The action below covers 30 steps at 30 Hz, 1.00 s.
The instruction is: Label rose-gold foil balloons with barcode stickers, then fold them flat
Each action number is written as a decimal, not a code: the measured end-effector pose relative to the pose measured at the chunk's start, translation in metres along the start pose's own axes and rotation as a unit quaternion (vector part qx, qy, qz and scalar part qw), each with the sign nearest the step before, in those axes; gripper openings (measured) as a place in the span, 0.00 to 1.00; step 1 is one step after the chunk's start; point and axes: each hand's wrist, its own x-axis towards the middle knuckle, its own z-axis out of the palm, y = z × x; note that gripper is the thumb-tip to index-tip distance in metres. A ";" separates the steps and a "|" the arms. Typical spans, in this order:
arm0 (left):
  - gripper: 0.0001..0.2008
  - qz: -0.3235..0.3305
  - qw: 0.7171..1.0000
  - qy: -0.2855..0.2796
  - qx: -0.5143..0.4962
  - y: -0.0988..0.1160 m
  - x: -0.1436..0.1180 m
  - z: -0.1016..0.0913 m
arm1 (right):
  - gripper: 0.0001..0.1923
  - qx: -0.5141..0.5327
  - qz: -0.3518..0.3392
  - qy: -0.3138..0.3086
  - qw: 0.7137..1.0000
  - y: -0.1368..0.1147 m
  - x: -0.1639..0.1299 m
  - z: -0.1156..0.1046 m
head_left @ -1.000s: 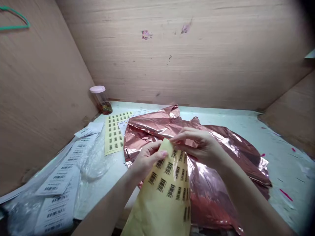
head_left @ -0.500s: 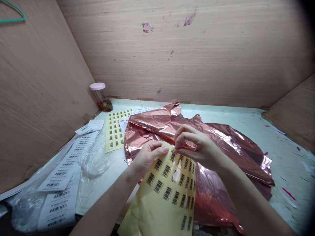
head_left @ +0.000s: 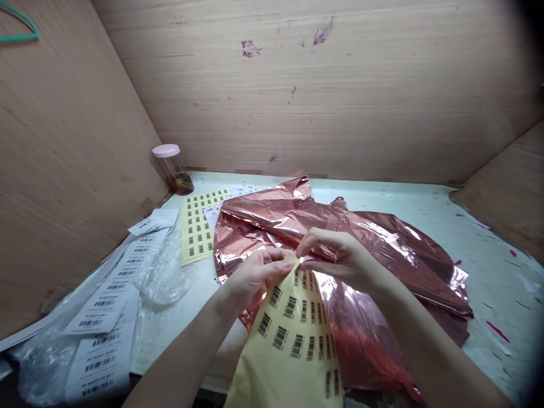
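Peeling a barcode label [head_left: 297, 266] off the yellow sticker sheet [head_left: 289, 340] — left hand [head_left: 255, 275] clamping the sheet's top edge, right hand [head_left: 340, 258] pinching the label just above the left grip — next needing a clean lift toward the rose foil balloon [head_left: 382, 249] beneath.

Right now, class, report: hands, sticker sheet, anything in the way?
Left hand grips sticker sheet top edge. Right hand pinches at the same edge. Foil lies beneath.
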 end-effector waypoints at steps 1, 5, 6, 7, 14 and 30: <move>0.10 -0.002 1.000 0.003 -0.003 0.000 0.000 0.000 | 0.06 0.027 0.008 0.000 1.000 0.000 -0.002 0.000; 0.10 -0.013 1.000 0.021 0.008 -0.002 0.000 -0.004 | 0.07 0.050 -0.005 0.000 0.999 -0.004 -0.007 0.002; 0.11 -0.013 1.000 0.024 0.012 -0.003 0.000 -0.005 | 0.06 0.041 -0.017 0.003 0.999 -0.005 -0.007 0.003; 0.11 -0.015 0.999 0.026 0.015 -0.004 0.000 -0.006 | 0.05 0.032 -0.030 0.006 0.999 -0.006 -0.006 0.003; 0.10 -0.039 0.999 0.021 0.001 -0.006 0.003 -0.003 | 0.02 -0.047 -0.099 0.022 0.994 -0.006 -0.003 0.006; 0.14 0.017 0.994 0.089 0.067 -0.003 0.010 -0.016 | 0.06 -0.066 -0.063 0.039 0.995 -0.024 -0.030 0.004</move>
